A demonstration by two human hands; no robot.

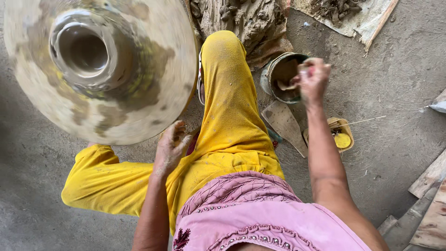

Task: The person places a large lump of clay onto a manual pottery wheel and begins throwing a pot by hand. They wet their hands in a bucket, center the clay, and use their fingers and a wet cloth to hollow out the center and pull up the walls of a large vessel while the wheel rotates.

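Hands apart: left hand (171, 146) loosely open, empty; right hand (312, 79) closed above bucket (274, 69).

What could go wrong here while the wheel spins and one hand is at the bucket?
1. The wheel looks blurred, so likely spinning, with the wet pot on it unattended; its wall might sag or go off-centre.
2. The left hand hangs close to the wheel's rim and could brush it.
3. The right hand reaches over the bucket, which stands near the knee; a leg move could tip it.
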